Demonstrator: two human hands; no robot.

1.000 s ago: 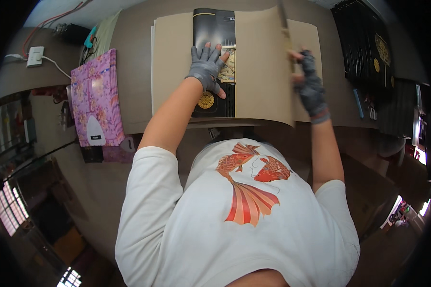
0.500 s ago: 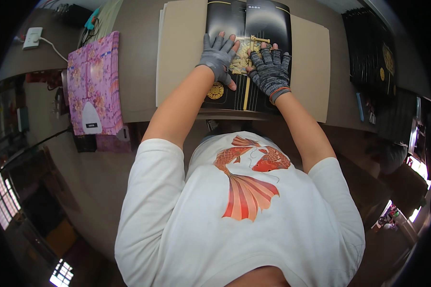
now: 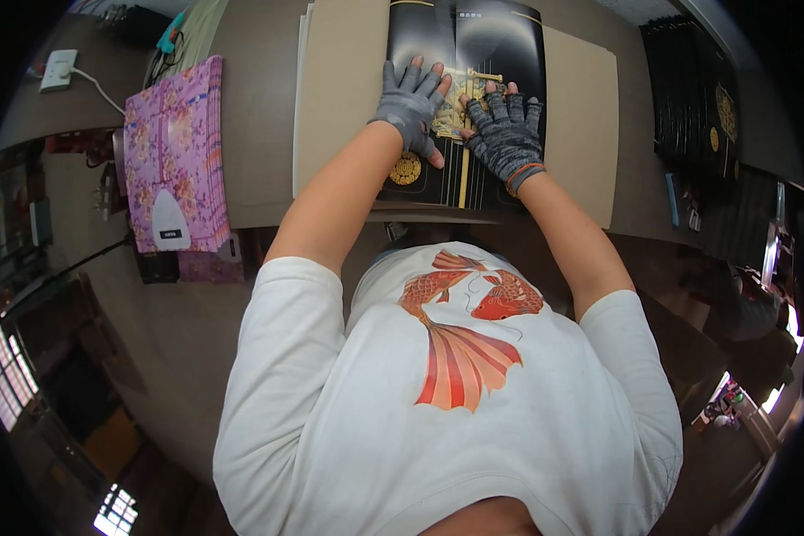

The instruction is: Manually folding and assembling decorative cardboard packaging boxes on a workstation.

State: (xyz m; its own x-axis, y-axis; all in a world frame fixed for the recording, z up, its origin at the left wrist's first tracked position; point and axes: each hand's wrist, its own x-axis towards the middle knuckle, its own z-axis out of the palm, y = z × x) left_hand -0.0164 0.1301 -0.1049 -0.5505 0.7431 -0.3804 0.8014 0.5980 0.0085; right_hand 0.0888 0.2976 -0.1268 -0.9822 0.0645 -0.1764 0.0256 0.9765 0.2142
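Right panel [image 3: 506, 54], raised a second ago, now lies flat; fold appears made. Left hand [image 3: 411, 105], right hand [image 3: 506, 131]: grips wide, empty.

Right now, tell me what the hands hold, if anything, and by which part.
Nothing is held: the left hand and right hand lie spread on the black sheet.

Black sheet [image 3: 487, 52] partly hidden under both hands [image 3: 409, 109] [image 3: 506, 132], top edge out of frame
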